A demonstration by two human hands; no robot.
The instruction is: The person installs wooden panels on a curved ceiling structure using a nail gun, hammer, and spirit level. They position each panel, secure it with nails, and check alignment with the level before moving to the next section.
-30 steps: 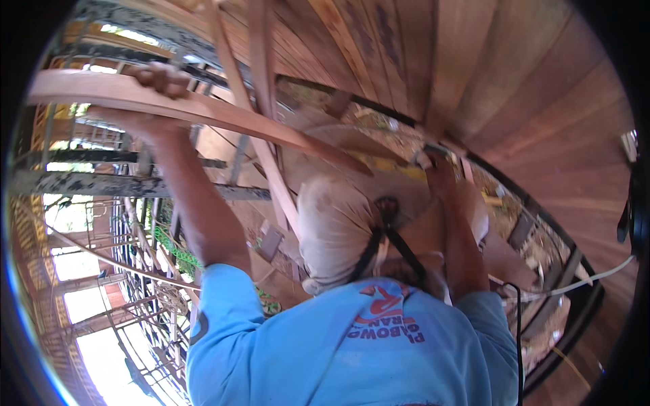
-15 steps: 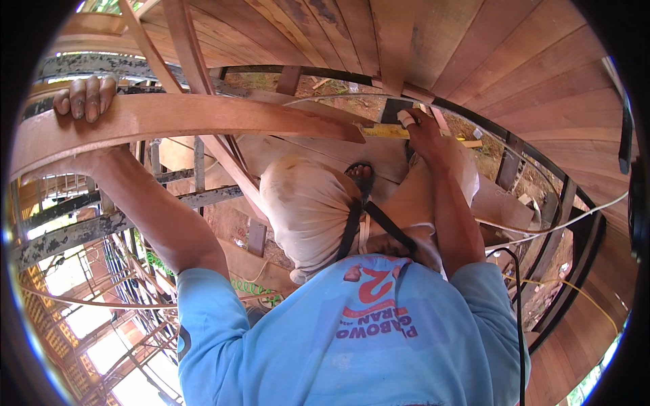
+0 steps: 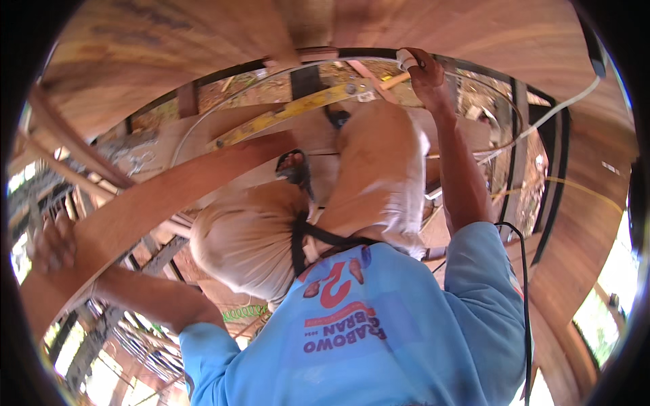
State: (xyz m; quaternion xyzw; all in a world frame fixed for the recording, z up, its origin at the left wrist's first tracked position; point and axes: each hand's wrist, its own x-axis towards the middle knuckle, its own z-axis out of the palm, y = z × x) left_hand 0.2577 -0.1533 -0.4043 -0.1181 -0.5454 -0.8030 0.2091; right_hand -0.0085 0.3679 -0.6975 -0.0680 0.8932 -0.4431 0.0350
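Observation:
My left hand [image 3: 53, 243] grips a long, slightly curved wooden plank [image 3: 156, 196] near its near-left end. The fingers lie over the top face, and the forearm passes beneath. The plank slants up to the right, its far tip close to my sandalled foot [image 3: 293, 166]. Just beyond that tip stretches a worn yellow bar [image 3: 284, 115], perhaps a spirit level; blur hides its details. My right hand [image 3: 426, 71] is raised at the far side by a dark curved beam [image 3: 369, 53], apart from the bar. Its fingers are curled, with a white wrap [image 3: 406, 59] on one; what they hold is unclear.
Curved plank walls [image 3: 433, 27] rise ahead and on the right. A pale cable [image 3: 542, 125] and a thin yellow cord [image 3: 589, 193] run along the right. Narrow wooden strips [image 3: 74, 145] lean at the left, and a green coiled hose [image 3: 245, 312] lies below them.
The view has shifted. The plank has swung from nearly level to a slant, its left end lower and nearer. My right hand has moved away from the yellow bar, more of which now shows.

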